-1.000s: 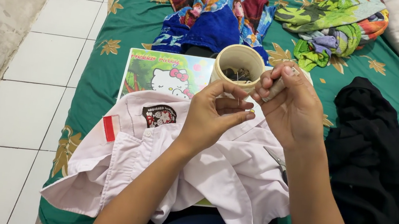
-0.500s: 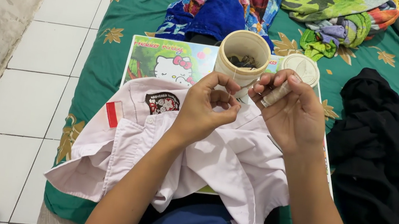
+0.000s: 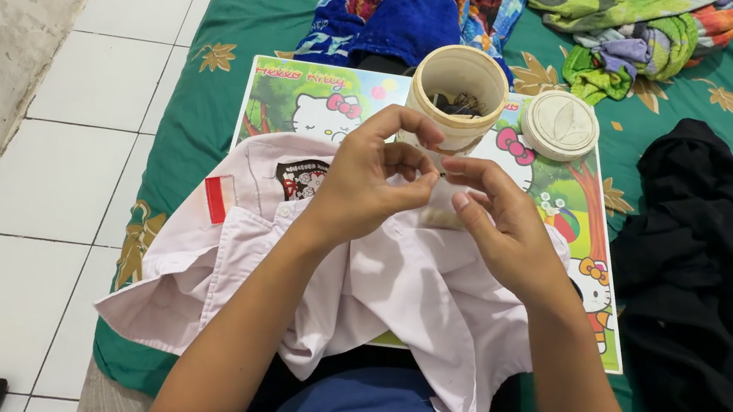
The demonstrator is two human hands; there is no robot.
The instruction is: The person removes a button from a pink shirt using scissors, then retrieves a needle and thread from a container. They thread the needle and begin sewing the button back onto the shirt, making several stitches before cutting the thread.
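Pale pink cotton, a school shirt with a sewn badge and a small red-and-white patch (image 3: pixel 327 278), lay bunched across the person's lap and over a colourful cartoon-printed board (image 3: pixel 571 198) resting on the green leaf-patterned bedspread (image 3: pixel 196 113). Compared with the views from a moment earlier, both hands had dropped away from the mouth of the cream plastic jar (image 3: pixel 457 94) and drawn in closer over the shirt, and the right hand no longer lifted anything pale beside the jar's rim; the work seemed to have moved from picking something out of the jar to handling it over the cloth.

The left hand (image 3: pixel 368 185) was curled, its thumb and forefinger arched and pressed together at the tips. The right hand (image 3: pixel 499 224) met it there, fingers half folded, thumb and forefinger also closed to a pinch. Whatever sat between them was too small to make out (possibly a thread or needle, but I cannot tell). Both hands hovered just above the shirt, in front of the jar.

The jar stood open with dark bits inside; its round cream lid (image 3: pixel 559 124) lay just beside it on the board. A black garment (image 3: pixel 706 267) lay to the right, and crumpled bright cloths (image 3: pixel 416 0) beyond.
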